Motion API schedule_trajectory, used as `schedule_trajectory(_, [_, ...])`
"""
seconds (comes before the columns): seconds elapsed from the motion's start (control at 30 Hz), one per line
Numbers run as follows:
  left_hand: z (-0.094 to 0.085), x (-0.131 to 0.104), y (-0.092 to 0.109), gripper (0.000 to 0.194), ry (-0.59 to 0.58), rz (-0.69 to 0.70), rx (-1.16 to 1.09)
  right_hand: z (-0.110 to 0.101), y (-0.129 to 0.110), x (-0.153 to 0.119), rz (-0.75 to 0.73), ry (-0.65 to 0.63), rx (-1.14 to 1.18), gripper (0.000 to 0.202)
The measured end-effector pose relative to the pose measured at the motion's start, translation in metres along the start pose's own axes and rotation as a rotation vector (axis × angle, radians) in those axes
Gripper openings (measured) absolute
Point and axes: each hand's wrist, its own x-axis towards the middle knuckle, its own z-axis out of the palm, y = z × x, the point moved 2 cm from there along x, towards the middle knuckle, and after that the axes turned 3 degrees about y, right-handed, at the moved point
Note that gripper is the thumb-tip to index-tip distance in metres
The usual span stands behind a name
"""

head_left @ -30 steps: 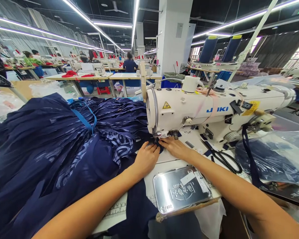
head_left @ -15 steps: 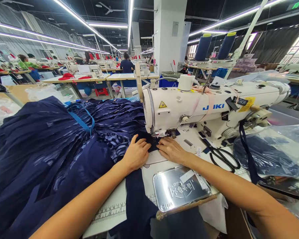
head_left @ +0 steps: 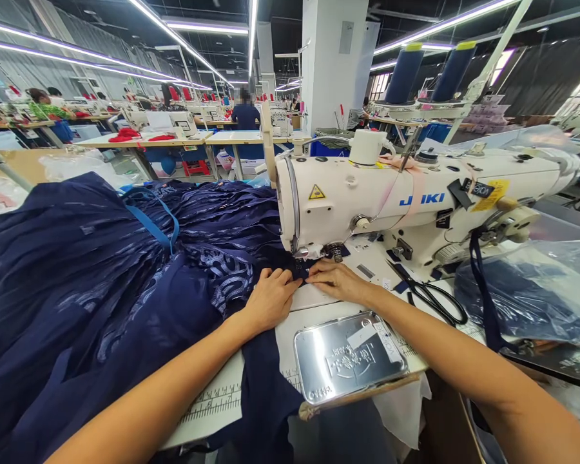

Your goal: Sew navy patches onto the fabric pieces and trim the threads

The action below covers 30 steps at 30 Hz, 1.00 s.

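Dark navy fabric (head_left: 227, 222), gathered and partly embroidered, spreads from the left up to the white sewing machine (head_left: 367, 200). My left hand (head_left: 272, 299) is closed on the fabric just in front of the needle area, its thumb and forefinger at the near edge. Across a small gap, my right hand (head_left: 338, 280) pinches the same edge with its fingers pressed together. The machine head hides part of the cloth under the needle. A navy strip (head_left: 261, 386) hangs down below my left wrist.
A shiny metal tin lid (head_left: 350, 357) lies between my forearms. Black scissors (head_left: 432, 299) rest right of my right wrist. A blue strap (head_left: 149, 225) ties the gathered fabric. Clear plastic bags (head_left: 536, 290) lie far right. Thread cones (head_left: 403, 74) stand behind; another person (head_left: 245, 116) sits farther back.
My fingers have come closer together at the fabric edge. My left hand has curled more, and the right fingers have drawn from lying flat into a pinch. The view has shifted slightly.
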Motion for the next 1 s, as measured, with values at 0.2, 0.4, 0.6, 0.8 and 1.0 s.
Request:
schedule_trajectory(0.2, [0.001, 0.005, -0.01, 0.043, -0.052, 0.022, -0.02, -0.001, -0.003, 0.0, -0.07, -0.027, -0.098, 0.025])
schedule_trajectory(0.4, [0.0, 0.001, -0.011, 0.04, 0.021, 0.074, 0.04, 0.001, -0.009, 0.001, -0.124, -0.04, -0.233, 0.026])
schedule_trajectory(0.6, [-0.002, -0.006, -0.016, 0.038, 0.004, 0.111, -0.013, 0.001, -0.012, 0.003, -0.08, 0.029, -0.099, 0.025])
schedule_trajectory(0.8, [-0.004, -0.005, -0.021, 0.04, -0.015, 0.119, -0.01, 0.003, -0.015, 0.003, -0.07, 0.039, -0.123, 0.025])
schedule_trajectory(1.0, [-0.002, -0.005, -0.02, 0.041, -0.003, 0.128, 0.031, 0.004, -0.014, 0.004, -0.073, 0.046, -0.14, 0.025])
